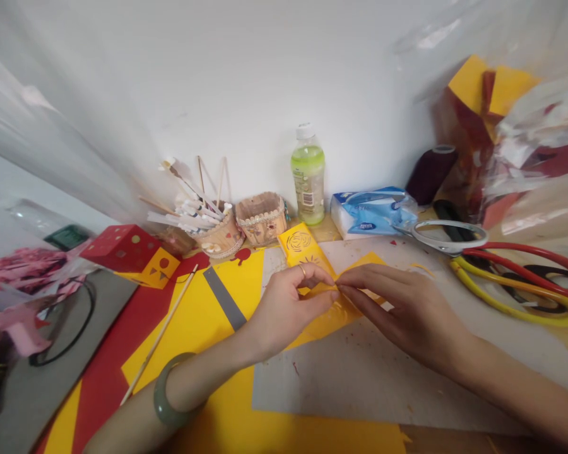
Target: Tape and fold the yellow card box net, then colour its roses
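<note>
"Where is the piece, and how do the fingers stand?"

"The yellow cut-out [307,247] lies over the grey board [331,381], its patterned end just beyond the left hand [277,309]. That hand and the right hand [414,302] meet at the fingertips, both seemingly pinching its near part; the exact bit between them is hidden"

"How would you do that pinch well?"

"Lightly, I think: work with the finger pads, line the edges up before pressing, and let one hand steady while the other adjusts. The narrow bridges between the slits would likely tear if the hands pulled apart"

"What is it made of?"

"It looks like thin card or paper, pierced with a rose-like swirl and short rays. The orange-yellow sheet [319,328] beneath the hands has a slight sheen"

"And around them?"

"Flat yellow paper [194,309] on the left, carrying a straight grey strip [224,297] and a slim stick [159,335]. Behind stand a wooden basket [265,228] with a beaded rim and a smooth, rounded bottle [307,183]"
</note>
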`<state>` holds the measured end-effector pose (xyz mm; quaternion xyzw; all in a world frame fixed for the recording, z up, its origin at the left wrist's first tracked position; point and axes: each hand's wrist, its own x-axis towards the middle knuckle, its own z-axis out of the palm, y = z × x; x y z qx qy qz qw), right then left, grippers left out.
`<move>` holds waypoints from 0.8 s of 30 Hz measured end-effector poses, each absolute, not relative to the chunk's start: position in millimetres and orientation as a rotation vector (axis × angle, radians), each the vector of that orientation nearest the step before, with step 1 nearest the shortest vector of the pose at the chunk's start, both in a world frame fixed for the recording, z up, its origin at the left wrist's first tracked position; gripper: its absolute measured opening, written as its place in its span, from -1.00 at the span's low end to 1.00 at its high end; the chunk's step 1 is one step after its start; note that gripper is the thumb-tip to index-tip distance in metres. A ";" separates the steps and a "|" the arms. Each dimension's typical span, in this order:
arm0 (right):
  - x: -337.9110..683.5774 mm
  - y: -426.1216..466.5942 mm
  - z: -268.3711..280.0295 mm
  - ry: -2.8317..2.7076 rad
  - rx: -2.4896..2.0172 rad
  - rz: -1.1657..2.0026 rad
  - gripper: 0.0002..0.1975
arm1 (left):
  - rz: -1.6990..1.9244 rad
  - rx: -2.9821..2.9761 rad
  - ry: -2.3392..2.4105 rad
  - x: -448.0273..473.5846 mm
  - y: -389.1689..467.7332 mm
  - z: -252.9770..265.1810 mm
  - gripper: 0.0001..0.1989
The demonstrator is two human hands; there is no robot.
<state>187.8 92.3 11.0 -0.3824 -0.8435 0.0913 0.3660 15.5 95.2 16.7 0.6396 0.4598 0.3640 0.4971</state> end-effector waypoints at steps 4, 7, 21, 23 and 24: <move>187.6 92.3 11.9 -2.173 -0.979 0.244 -0.86 | 0.884 1.533 1.109 15.4 95.0 17.2 -0.95; 186.7 92.5 12.4 -2.172 -1.000 0.245 -0.86 | 0.880 1.538 1.114 15.3 94.5 18.6 -0.95; 187.5 93.2 10.3 -2.147 -0.974 0.263 -0.86 | 0.882 1.543 1.106 15.1 93.7 21.6 -0.96; 187.7 92.9 11.0 -2.144 -0.977 0.263 -0.87 | 0.879 1.540 1.104 15.3 92.8 21.8 -0.96; 187.6 92.5 11.5 -2.142 -0.978 0.266 -0.87 | 0.879 1.538 1.104 15.2 92.4 21.6 -0.97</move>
